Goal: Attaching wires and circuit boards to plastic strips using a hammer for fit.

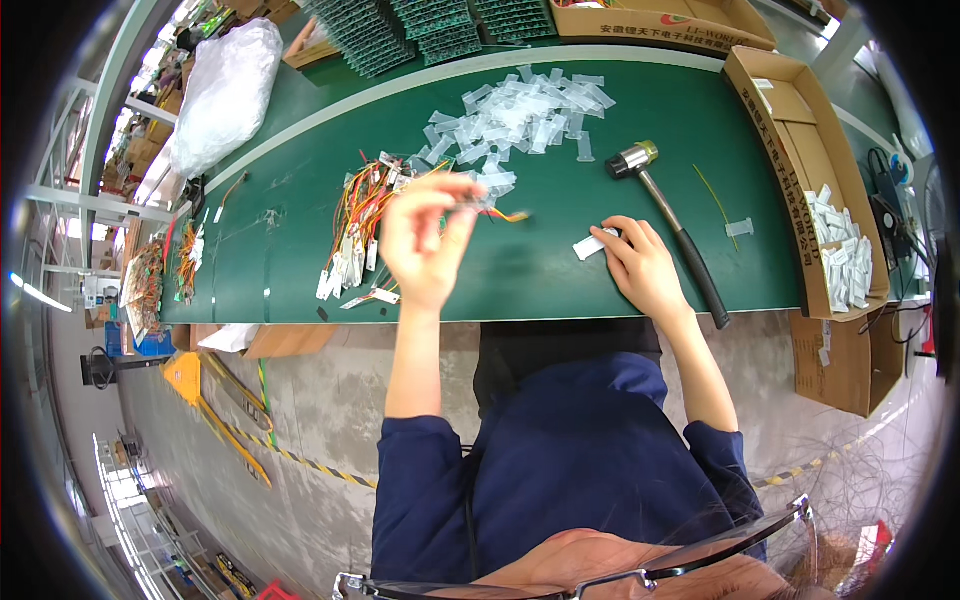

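My left hand (425, 240) is raised above the green table, thumb and fingers pinched on a small wired part with red and yellow wires (512, 215). Its body is mostly hidden by my fingers and blurred. Low on the table, my right hand (645, 268) has its fingertips closed on a small white plastic case (590, 246) lying on the surface. A bundle of wired white parts (352, 245) with red, orange and yellow leads lies left of my left hand. Beyond it spreads a heap of clear plastic pieces (525, 112).
A hammer (680, 230) lies right of my right hand, beside a thin yellow-green wire (715, 195) and a single clear piece (740, 228). The cardboard box (797, 150) at the right holds white cases. Green racks (430, 30) and a plastic bag (228, 90) stand at the back.
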`<act>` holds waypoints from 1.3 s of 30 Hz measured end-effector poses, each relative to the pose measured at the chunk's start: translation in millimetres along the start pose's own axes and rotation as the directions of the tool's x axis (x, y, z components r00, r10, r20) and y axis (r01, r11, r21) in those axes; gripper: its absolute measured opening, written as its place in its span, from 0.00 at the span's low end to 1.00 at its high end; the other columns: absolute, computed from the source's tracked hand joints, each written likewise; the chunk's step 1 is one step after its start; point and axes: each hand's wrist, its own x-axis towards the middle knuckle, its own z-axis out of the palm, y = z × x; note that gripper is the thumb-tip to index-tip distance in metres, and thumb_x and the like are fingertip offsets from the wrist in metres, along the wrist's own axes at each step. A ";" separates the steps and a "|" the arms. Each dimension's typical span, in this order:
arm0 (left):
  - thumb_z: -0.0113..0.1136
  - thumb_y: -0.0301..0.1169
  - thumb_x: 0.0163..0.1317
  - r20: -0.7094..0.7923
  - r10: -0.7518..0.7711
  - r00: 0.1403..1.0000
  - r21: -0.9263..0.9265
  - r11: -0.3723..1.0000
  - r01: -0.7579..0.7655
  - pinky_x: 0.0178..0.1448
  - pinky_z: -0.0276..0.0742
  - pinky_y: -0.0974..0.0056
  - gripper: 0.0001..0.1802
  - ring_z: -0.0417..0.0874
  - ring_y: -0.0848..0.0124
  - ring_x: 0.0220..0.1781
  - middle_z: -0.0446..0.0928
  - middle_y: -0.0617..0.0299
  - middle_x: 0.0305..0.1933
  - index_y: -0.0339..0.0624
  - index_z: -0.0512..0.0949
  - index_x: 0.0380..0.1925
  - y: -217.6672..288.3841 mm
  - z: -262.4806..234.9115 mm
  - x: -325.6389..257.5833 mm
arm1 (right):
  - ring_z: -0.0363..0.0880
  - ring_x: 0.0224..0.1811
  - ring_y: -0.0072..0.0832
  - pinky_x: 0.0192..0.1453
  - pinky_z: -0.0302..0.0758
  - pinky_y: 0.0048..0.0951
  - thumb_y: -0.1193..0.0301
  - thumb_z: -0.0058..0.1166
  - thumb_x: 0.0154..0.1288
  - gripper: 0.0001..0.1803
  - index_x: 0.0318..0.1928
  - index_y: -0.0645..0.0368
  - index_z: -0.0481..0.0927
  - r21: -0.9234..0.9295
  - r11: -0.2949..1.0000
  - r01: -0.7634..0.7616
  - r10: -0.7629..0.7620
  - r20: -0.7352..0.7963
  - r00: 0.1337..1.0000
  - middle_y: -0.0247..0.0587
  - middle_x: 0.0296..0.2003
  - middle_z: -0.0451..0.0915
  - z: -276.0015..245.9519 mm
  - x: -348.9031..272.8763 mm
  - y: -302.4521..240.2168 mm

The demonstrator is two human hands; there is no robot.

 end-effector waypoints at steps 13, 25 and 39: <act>0.63 0.20 0.45 0.087 -0.343 0.935 0.756 0.634 0.162 0.69 0.65 0.54 0.31 0.71 0.57 0.62 0.74 0.56 0.61 0.41 0.75 0.56 7.0 -26.0 -76.2 | 0.74 0.36 0.32 0.45 0.74 0.35 0.81 0.59 0.58 0.16 0.48 0.59 0.83 0.003 1.000 0.004 -0.004 -0.018 1.000 0.37 0.45 0.77 1.6 2.2 -2.8; 0.57 0.24 0.57 0.199 -0.492 0.847 0.917 0.398 0.017 0.58 0.71 0.56 0.19 0.78 0.59 0.55 0.78 0.58 0.53 0.41 0.77 0.51 1.6 53.7 -32.9 | 0.76 0.44 0.36 0.49 0.75 0.37 0.78 0.58 0.57 0.17 0.49 0.58 0.81 -0.011 0.999 -0.035 0.035 0.012 0.999 0.37 0.47 0.76 0.7 -1.3 0.6; 0.58 0.20 0.57 0.369 -0.437 0.820 0.817 0.574 -0.062 0.53 0.70 0.59 0.17 0.77 0.62 0.48 0.76 0.62 0.49 0.47 0.82 0.46 -41.4 21.0 -54.1 | 0.77 0.43 0.36 0.48 0.75 0.36 0.76 0.59 0.59 0.13 0.46 0.60 0.81 -0.010 0.997 -0.078 0.078 -0.039 0.996 0.38 0.43 0.76 0.2 -1.6 0.4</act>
